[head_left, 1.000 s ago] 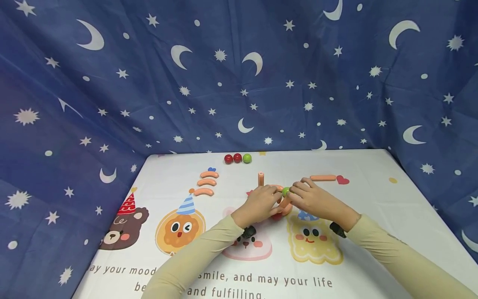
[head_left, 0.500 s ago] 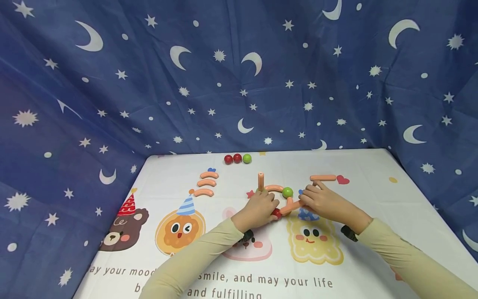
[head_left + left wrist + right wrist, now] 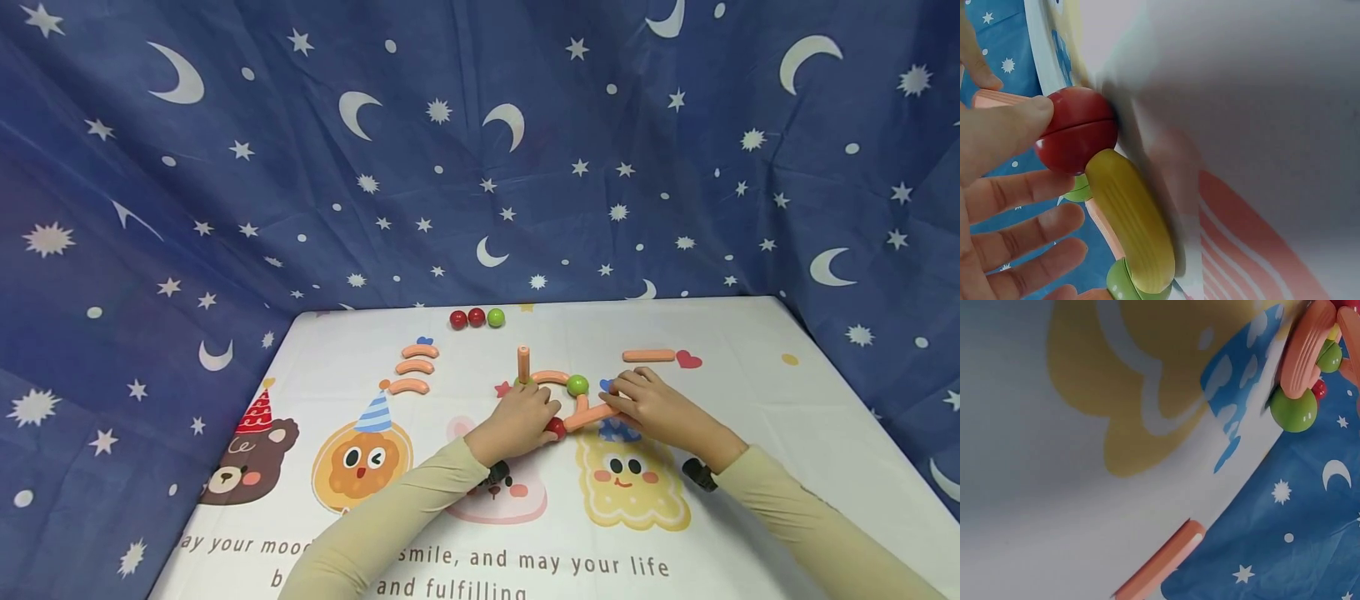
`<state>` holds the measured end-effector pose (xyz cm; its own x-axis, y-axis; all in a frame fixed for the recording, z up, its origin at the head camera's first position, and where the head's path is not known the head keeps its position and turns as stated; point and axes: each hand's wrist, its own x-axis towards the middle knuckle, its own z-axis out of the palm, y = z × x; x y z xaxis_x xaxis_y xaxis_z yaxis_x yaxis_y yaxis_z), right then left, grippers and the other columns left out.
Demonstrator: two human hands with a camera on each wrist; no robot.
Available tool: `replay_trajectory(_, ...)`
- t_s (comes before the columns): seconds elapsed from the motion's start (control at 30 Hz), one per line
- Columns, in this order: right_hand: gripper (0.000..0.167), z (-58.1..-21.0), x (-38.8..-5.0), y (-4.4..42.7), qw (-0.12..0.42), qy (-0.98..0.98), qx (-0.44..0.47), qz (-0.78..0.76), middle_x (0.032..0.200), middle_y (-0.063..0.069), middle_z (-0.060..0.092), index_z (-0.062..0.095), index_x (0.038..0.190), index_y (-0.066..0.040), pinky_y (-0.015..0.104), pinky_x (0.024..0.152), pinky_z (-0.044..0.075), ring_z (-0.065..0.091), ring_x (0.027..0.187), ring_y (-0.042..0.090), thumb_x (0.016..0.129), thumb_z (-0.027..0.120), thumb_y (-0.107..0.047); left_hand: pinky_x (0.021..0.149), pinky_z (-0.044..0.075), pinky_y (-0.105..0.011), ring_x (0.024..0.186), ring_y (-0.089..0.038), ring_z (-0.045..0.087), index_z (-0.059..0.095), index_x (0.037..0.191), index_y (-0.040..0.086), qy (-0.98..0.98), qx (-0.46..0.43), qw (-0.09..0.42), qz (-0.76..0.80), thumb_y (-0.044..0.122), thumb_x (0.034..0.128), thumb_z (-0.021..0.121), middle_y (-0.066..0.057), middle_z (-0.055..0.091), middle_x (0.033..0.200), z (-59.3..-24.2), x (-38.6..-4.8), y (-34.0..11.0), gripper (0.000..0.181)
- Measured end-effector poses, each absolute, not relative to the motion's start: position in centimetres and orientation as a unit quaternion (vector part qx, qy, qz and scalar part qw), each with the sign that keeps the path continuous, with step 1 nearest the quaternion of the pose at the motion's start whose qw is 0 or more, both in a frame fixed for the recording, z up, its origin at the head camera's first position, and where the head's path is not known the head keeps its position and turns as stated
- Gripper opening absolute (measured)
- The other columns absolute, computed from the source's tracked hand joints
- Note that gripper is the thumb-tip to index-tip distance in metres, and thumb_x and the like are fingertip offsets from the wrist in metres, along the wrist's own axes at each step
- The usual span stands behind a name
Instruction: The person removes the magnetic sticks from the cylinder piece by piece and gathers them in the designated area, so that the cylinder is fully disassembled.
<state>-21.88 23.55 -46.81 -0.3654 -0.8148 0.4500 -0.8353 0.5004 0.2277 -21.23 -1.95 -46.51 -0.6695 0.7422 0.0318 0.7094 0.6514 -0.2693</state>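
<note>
Between thumb and fingers, my left hand [image 3: 517, 421] holds a red ball [image 3: 1079, 130] at the near corner of a toy frame. My right hand [image 3: 654, 408] pinches the right end of a straight orange stick [image 3: 591, 417], whose other end meets that red ball. From the ball a yellow curved piece [image 3: 1130, 219] runs to a green ball [image 3: 1124, 278]. A curved orange piece [image 3: 551, 377] joins this corner to another green ball [image 3: 577, 385]. One more orange stick [image 3: 523, 363] stands upright on the left green corner. My left hand covers the yellow piece in the head view.
Three curved orange pieces [image 3: 415, 367] lie in a column on the left. Two red balls [image 3: 476, 317] and a green ball [image 3: 496, 317] line the table's back edge. A loose orange stick [image 3: 648, 356] lies beyond my right hand. A blue starry curtain [image 3: 480, 150] rises behind.
My right hand has moved right and lowered the straight stick from a steep tilt to nearly level. My left hand has come down onto the red ball.
</note>
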Motion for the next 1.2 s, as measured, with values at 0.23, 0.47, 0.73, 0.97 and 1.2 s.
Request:
replay_trajectory(0.23, 0.018, -47.0, -21.6, 23.5, 0.273, -0.807, 0.522, 0.039, 0.089, 0.002, 0.064, 0.07, 0.095, -0.007, 0.034, 0.077, 0.047, 0.058, 0.086, 0.017, 0.093, 0.057, -0.02, 0.083, 0.047, -0.029, 0.096, -0.014, 0.058, 0.063, 0.11, 0.021, -0.905, -0.403, 0.078, 0.113, 0.054, 0.0846, 0.06, 0.003, 0.062, 0.104, -46.6, -21.2, -2.0, 0.041)
replay_trajectory(0.47, 0.02, -47.7, -21.5, 23.5, 0.271, -0.813, 0.512, 0.056, 0.086, 0.004, 0.061, 0.069, 0.091, -0.005, 0.031, 0.073, 0.049, 0.054, 0.08, 0.017, 0.073, 0.077, -0.01, 0.082, 0.046, -0.03, 0.094, -0.014, 0.057, 0.064, 0.107, 0.02, -0.91, -0.397, 0.072, 0.096, 0.052, 0.0854, 0.06, 0.002, 0.062, 0.1, -46.7, -21.2, -1.9, 0.039)
replay_trajectory(0.73, 0.013, -48.9, -21.5, 24.0, 0.25, -0.836, 0.486, 0.046, 0.081, 0.003, 0.059, 0.071, 0.088, -0.004, 0.029, 0.072, 0.05, 0.051, 0.076, 0.015, 0.076, 0.074, -0.008, 0.085, 0.046, -0.03, 0.097, -0.014, 0.058, 0.063, 0.109, 0.02, -0.909, -0.4, 0.066, 0.097, 0.05, 0.086, 0.06, 0.002, 0.063, 0.102, -46.9, -21.3, -1.9, 0.039)
replay_trajectory(0.97, 0.031, -48.4, -21.5, 24.7, 0.256, -0.839, 0.473, 0.081, 0.08, 0.003, 0.057, 0.07, 0.086, -0.004, 0.029, 0.07, 0.047, 0.049, 0.074, 0.015, 0.059, 0.083, 0.0, 0.084, 0.046, -0.029, 0.095, -0.013, 0.058, 0.062, 0.112, 0.019, -0.906, -0.404, 0.067, 0.102, 0.051, 0.0866, 0.059, 0.002, 0.063, 0.103, -46.7, -21.3, -1.9, 0.04)
replay_trajectory(1.2, 0.024, -47.5, -21.5, 26.3, 0.272, -0.843, 0.452, 0.106, 0.084, 0.004, 0.059, 0.069, 0.089, -0.003, 0.032, 0.072, 0.049, 0.053, 0.079, 0.017, 0.092, 0.058, -0.024, 0.08, 0.045, -0.03, 0.087, -0.014, 0.056, 0.063, 0.105, 0.02, -0.904, -0.41, 0.084, 0.089, 0.05, 0.0847, 0.062, 0.003, 0.061, 0.093, -46.9, -21.3, -1.9, 0.037)
